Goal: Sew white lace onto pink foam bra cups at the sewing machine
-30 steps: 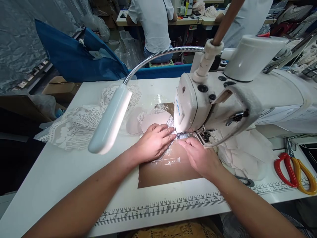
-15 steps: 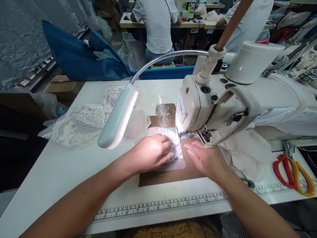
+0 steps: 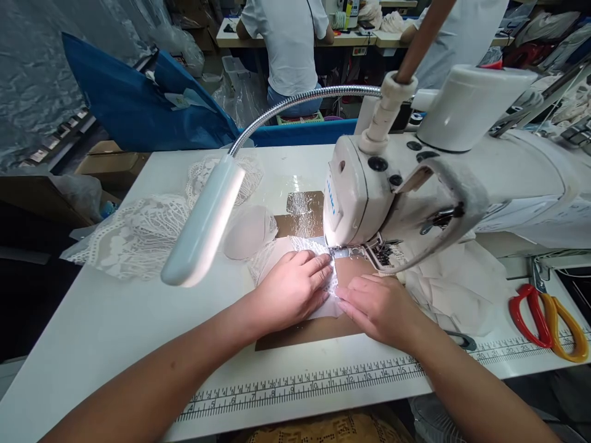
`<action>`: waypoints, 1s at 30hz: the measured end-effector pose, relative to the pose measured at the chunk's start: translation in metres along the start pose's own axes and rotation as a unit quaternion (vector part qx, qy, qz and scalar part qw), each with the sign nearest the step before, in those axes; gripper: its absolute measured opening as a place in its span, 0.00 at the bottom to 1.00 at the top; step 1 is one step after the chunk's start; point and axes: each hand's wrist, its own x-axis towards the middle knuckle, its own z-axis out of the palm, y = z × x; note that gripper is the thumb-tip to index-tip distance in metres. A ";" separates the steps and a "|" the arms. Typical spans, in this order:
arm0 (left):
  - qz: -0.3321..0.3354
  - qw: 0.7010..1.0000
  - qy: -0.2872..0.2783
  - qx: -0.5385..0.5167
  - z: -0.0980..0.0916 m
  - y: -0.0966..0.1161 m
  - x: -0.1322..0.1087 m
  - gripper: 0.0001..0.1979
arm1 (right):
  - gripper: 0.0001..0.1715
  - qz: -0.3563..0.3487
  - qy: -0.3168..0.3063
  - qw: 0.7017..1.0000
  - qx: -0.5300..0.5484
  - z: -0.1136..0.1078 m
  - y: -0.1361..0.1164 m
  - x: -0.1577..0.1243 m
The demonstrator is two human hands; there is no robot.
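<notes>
White lace fabric lies beneath the needle end of a white sewing machine, on a brown plate. My left hand rests flat on the lace, fingers stretched toward the needle area. From the right, my right hand touches the fabric's edge with its fingertips, its fingers extended and lying low. Only a narrow strip of lace shows between both hands. The needle itself is too small to make out.
A lamp on a bendable neck hangs over the table's left half. More lace pieces lie at left. Pale cloth and red-and-yellow-handled scissors are at right. A printed ruler follows the front edge. Two people sit beyond.
My left hand has slid right and closer to the needle. My right hand has shifted left, its fingertips now at the lace edge. The view has moved slightly.
</notes>
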 end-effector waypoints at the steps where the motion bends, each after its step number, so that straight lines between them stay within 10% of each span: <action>1: -0.001 1.000 -0.001 0.001 0.000 0.000 0.000 0.17 | 0.11 0.000 0.002 1.000 -0.004 0.000 0.000 0.000; 30: 0.013 0.999 -0.008 0.039 -0.005 -0.010 0.004 0.18 | 0.14 0.016 0.050 0.999 -0.016 0.004 -0.006 0.002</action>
